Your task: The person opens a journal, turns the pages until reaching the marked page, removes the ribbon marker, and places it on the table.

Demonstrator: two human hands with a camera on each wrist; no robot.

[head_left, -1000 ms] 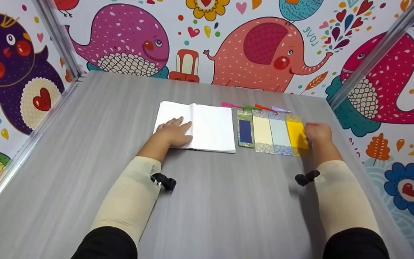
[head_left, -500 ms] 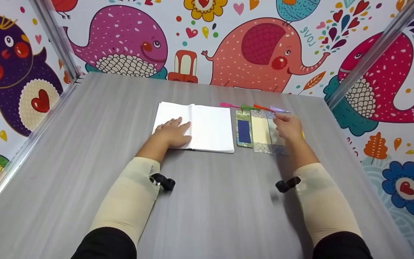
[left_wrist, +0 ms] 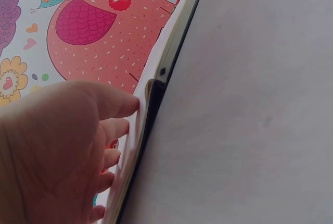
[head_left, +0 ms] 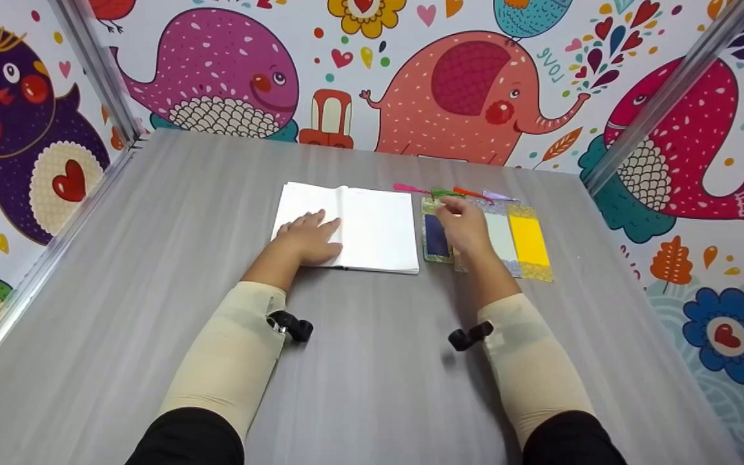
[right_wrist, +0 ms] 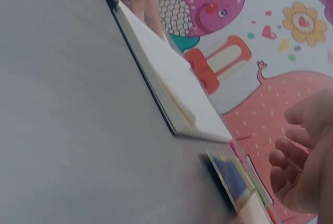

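Note:
My left hand (head_left: pixel 307 237) rests with spread fingers on the left page of an open notebook (head_left: pixel 380 229) with blank white pages. In the left wrist view, the fingertips (left_wrist: pixel 125 107) lie on the page by the spine. Right of the notebook, several tasselled bookmarks lie in a row: a dark blue one (head_left: pixel 436 236), a cream one mostly hidden under my hand, a pale blue one (head_left: pixel 501 236) and a yellow one (head_left: pixel 528 236). My right hand (head_left: pixel 465 227) is over the blue and cream ones, its fingers loosely bent; in the right wrist view it holds nothing.
Pink (head_left: pixel 411 188), red (head_left: pixel 472 193) and lilac (head_left: pixel 496 195) tassels point toward the back of the grey table (head_left: pixel 372 361). Walls with cartoon animals stand behind and at both sides. A black camera mount sits on each wrist, over pale sleeves.
My right hand has moved left from the yellow bookmark, across the row, to above the dark blue and cream ones. The yellow and pale blue ones are uncovered. My left hand stays on the page.

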